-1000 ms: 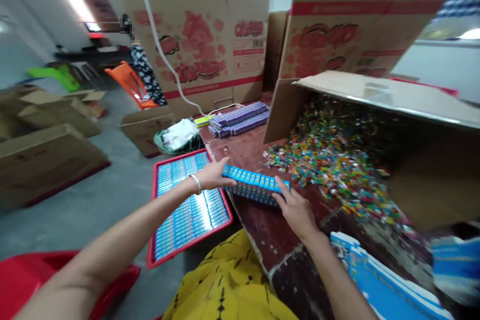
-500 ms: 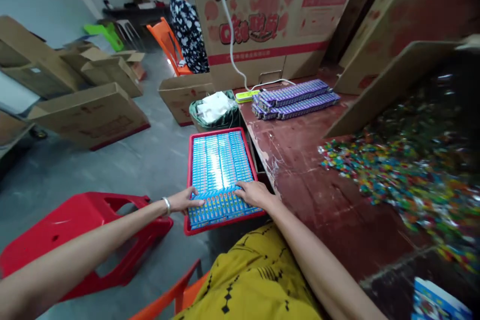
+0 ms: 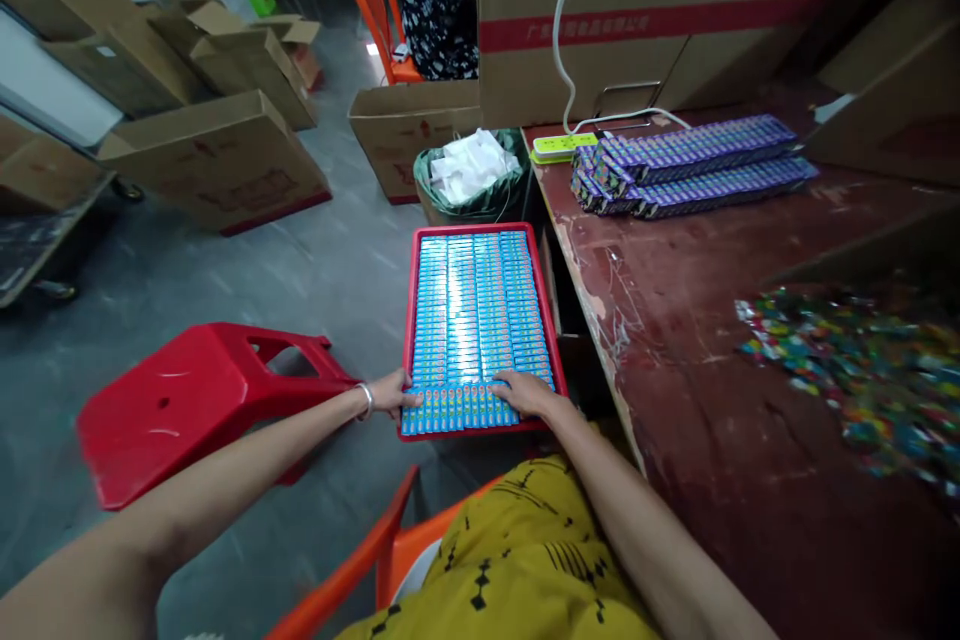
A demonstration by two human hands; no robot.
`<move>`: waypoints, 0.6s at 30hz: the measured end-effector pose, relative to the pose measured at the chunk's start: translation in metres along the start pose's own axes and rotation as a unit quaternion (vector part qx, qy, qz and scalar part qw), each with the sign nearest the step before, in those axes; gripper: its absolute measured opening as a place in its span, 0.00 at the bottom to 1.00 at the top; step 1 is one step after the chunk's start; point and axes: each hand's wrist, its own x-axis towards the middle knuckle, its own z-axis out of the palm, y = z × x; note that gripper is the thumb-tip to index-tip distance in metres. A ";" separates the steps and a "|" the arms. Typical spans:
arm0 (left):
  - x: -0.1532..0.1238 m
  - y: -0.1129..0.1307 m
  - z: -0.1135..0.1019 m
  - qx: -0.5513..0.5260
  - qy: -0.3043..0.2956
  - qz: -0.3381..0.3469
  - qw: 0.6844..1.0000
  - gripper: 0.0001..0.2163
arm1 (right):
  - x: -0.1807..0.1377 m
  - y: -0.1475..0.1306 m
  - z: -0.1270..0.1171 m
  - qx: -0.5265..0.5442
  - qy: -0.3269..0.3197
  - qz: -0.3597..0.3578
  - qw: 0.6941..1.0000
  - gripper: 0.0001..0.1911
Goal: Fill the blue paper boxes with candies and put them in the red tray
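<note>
A red tray holds tightly packed columns of small blue boxes. Across its near end lies a row of small blue boxes, faces up, between my two hands. My left hand, with a bangle at the wrist, closes on the row's left end, thumb on top. At the other end, my right hand has its fingers bent over the boxes, pressing against them. The undersides of both hands and some fingertips are hidden.
Right of the tray stands a reddish-brown table with stacked purple box strips, a yellow-green power strip and a heap of wrapped candies. A red stool lies left. Behind the tray is a lined bin. A person sits beyond.
The row between my hands has lowered and now lies flatter at the tray's near end. My view has tilted down and turned, shifting the surroundings.
</note>
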 end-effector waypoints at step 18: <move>0.011 -0.019 0.010 0.101 0.051 -0.049 0.992 0.13 | 0.001 0.010 0.011 -0.033 0.000 0.017 0.999 0.19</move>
